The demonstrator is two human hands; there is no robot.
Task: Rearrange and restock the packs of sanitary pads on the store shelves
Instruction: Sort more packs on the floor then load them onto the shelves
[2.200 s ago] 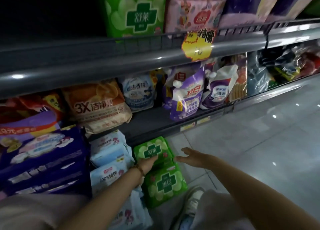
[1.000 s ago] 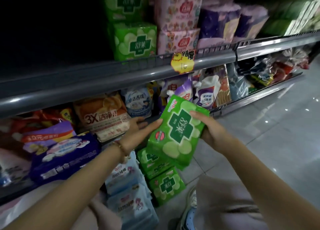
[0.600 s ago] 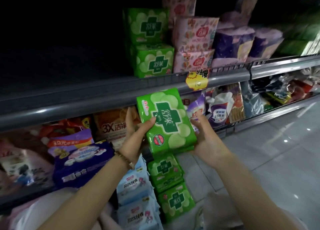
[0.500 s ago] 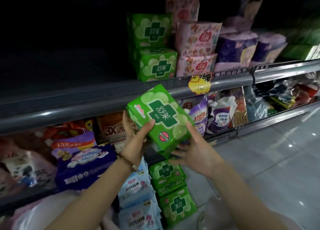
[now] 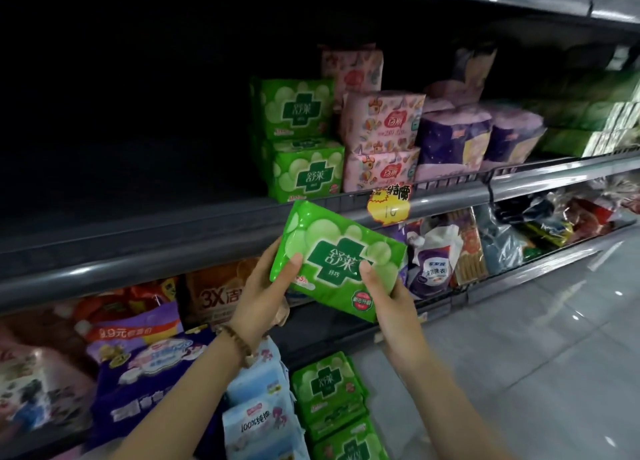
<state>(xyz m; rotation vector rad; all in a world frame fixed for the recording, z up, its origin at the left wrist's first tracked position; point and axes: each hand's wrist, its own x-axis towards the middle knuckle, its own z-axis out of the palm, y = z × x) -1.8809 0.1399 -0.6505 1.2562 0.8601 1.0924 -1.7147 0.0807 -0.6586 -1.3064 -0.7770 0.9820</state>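
Note:
I hold one green pad pack [image 5: 332,252] with a dark green cross in both hands, tilted, just below the grey shelf rail [image 5: 173,252]. My left hand [image 5: 263,286] grips its left end, thumb on the front. My right hand [image 5: 388,297] grips its lower right edge, thumb on the front. Two matching green packs [image 5: 304,141] stand stacked on the shelf above. More green packs [image 5: 329,390] lie piled on the floor below my hands.
Pink packs [image 5: 377,137] and purple packs [image 5: 457,141] stand right of the green stack. The shelf left of it is dark. A yellow price tag [image 5: 389,207] hangs on the rail. Detergent bags [image 5: 433,259] fill the lower shelf. Light blue packs [image 5: 259,418] lie on the floor.
Both hands took a green pack from the floor pile and raised it to the shelf rail. In the last half second it rose further and turned flatter.

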